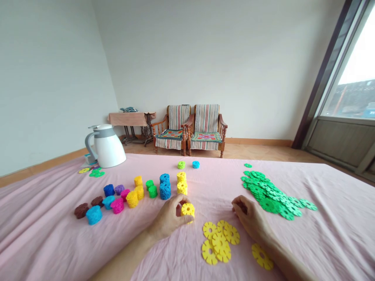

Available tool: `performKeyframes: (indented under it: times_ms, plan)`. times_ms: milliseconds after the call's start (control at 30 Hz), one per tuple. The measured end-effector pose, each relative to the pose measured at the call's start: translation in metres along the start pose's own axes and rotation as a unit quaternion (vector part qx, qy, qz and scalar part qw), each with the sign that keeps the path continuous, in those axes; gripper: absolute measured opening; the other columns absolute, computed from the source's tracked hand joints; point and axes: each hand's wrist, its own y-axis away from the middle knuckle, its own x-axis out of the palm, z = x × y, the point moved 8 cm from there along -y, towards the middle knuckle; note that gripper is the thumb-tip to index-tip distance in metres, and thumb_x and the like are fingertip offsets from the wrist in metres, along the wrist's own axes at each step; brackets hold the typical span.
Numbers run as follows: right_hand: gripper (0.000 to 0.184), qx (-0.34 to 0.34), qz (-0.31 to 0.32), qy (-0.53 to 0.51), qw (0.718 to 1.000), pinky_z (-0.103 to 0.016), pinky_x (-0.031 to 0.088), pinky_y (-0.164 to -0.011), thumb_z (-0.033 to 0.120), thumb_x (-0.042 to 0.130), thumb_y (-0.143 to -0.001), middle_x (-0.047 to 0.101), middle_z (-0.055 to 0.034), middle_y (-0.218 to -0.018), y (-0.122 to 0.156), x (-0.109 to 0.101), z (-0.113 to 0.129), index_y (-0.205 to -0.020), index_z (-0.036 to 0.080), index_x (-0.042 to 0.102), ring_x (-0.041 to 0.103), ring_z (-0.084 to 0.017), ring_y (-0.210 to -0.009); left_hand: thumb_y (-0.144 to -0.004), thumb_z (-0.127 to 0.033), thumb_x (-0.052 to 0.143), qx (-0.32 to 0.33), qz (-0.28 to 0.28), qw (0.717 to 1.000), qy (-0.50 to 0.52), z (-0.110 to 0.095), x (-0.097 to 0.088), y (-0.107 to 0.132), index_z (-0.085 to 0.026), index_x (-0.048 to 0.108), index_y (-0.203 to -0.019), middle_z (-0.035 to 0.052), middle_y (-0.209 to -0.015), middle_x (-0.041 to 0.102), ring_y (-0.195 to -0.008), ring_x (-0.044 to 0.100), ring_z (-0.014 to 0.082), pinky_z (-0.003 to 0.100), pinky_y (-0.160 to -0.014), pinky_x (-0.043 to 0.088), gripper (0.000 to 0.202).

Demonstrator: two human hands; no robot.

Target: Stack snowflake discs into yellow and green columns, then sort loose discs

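Observation:
My left hand (pixel 168 216) curls its thumb and fingers around a short stack of yellow notched discs (pixel 188 209), at the near end of a row of yellow stacks (pixel 181 182). To the right, my right hand (pixel 249 214) hovers with fingers curled and pressed together; whether anything is between the fingertips is hidden. Loose yellow discs (pixel 220 242) lie overlapping between the two hands. Under my right forearm, partly covered, rests another yellow disc (pixel 261 256). A spread heap of green discs (pixel 271 195) lies beyond my right hand.
Stacks in several colours, among them blue (pixel 165 186), pink (pixel 117 205) and brown (pixel 81 210), stand left on the pink cloth (pixel 216 183). A white jug (pixel 109 147) is at the back left. Small lime (pixel 181 165) and light-blue (pixel 195 164) stacks stand near the far edge.

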Motion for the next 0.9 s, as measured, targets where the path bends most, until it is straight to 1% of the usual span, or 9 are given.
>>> performKeyframes:
  times_ms: [167,233,300,367,433,500,567,700,900]
  plan:
    - [0.012,-0.002,0.003,0.015,1.000,-0.025,0.033,-0.050,0.026,0.044,-0.075,0.056,0.0016,-0.057,0.001,0.000,0.001,-0.070,0.021,0.053,0.050,-0.015,-0.053,-0.067,-0.021,0.069,0.008,-0.006,1.000,-0.007,-0.002,-0.004,0.001,-0.018,0.055,-0.093,0.0022,-0.092,0.061,-0.085,0.056,0.0169,0.028,-0.075,0.046,0.030]
    - [0.012,-0.002,0.003,0.016,1.000,-0.025,0.034,-0.051,0.027,0.044,-0.076,0.057,0.0012,-0.058,0.001,-0.001,0.002,-0.070,0.021,0.053,0.051,-0.015,-0.054,-0.066,-0.021,0.071,0.036,-0.044,0.998,-0.035,-0.013,-0.011,0.003,-0.020,0.054,-0.102,0.0039,-0.101,0.059,-0.093,0.055,0.0192,0.032,-0.082,0.045,0.040]
    - [0.012,-0.004,0.000,0.020,1.000,-0.026,0.035,-0.052,0.027,0.044,-0.076,0.058,0.0008,-0.059,0.001,-0.001,0.002,-0.070,0.021,0.054,0.052,-0.015,-0.055,-0.068,-0.022,0.071,0.080,-0.069,0.993,-0.061,-0.030,-0.014,0.009,-0.021,0.055,-0.102,0.0046,-0.104,0.058,-0.099,0.052,0.0207,0.035,-0.089,0.042,0.039]
    - [0.012,-0.006,-0.004,0.023,1.000,-0.026,0.035,-0.052,0.027,0.045,-0.075,0.059,0.0007,-0.059,0.000,-0.002,0.003,-0.070,0.021,0.054,0.052,-0.015,-0.054,-0.073,-0.022,0.067,0.107,-0.042,0.991,-0.070,-0.048,-0.004,0.015,-0.021,0.058,-0.095,0.0037,-0.097,0.059,-0.097,0.053,0.0199,0.033,-0.087,0.042,0.024]
    - [0.012,-0.008,-0.008,0.024,1.000,-0.025,0.034,-0.052,0.027,0.045,-0.075,0.059,0.0008,-0.059,0.000,-0.002,0.003,-0.070,0.021,0.054,0.051,-0.015,-0.053,-0.074,-0.021,0.066,0.106,0.021,0.992,-0.069,-0.062,0.015,0.021,-0.021,0.060,-0.091,0.0028,-0.091,0.059,-0.091,0.054,0.0187,0.031,-0.082,0.044,0.018]
    - [0.012,-0.011,-0.008,0.021,1.000,-0.025,0.035,-0.051,0.027,0.045,-0.074,0.059,0.0009,-0.058,0.000,-0.003,0.003,-0.070,0.021,0.055,0.051,-0.015,-0.053,-0.070,-0.024,0.072,0.098,0.087,0.988,-0.078,-0.073,0.037,0.028,-0.022,0.061,-0.096,0.0030,-0.094,0.059,-0.091,0.054,0.0198,0.031,-0.083,0.044,0.029]
    - [0.012,-0.014,-0.008,0.015,1.000,-0.025,0.035,-0.051,0.027,0.046,-0.074,0.059,0.0010,-0.058,0.000,-0.003,0.003,-0.070,0.021,0.056,0.051,-0.014,-0.053,-0.064,-0.027,0.077,0.088,0.124,0.983,-0.099,-0.079,0.053,0.031,-0.022,0.061,-0.102,0.0036,-0.098,0.058,-0.095,0.053,0.0215,0.033,-0.086,0.043,0.042]
    - [0.012,-0.015,-0.009,0.002,1.000,-0.024,0.034,-0.049,0.027,0.047,-0.072,0.059,0.0015,-0.056,0.000,-0.002,0.000,-0.069,0.021,0.057,0.051,-0.014,-0.051,-0.062,-0.028,0.078,0.067,0.140,0.978,-0.138,-0.080,0.066,0.027,-0.023,0.061,-0.106,0.0032,-0.096,0.056,-0.094,0.052,0.0222,0.032,-0.084,0.043,0.047]
    - [0.012,-0.012,-0.008,-0.011,1.000,-0.025,0.034,-0.051,0.028,0.046,-0.073,0.061,0.0010,-0.058,-0.001,-0.002,0.001,-0.071,0.022,0.057,0.051,-0.015,-0.052,-0.058,-0.025,0.078,0.067,0.140,0.977,-0.147,-0.075,0.074,0.021,-0.021,0.064,-0.091,0.0017,-0.089,0.056,-0.091,0.051,0.0216,0.031,-0.079,0.043,0.036]
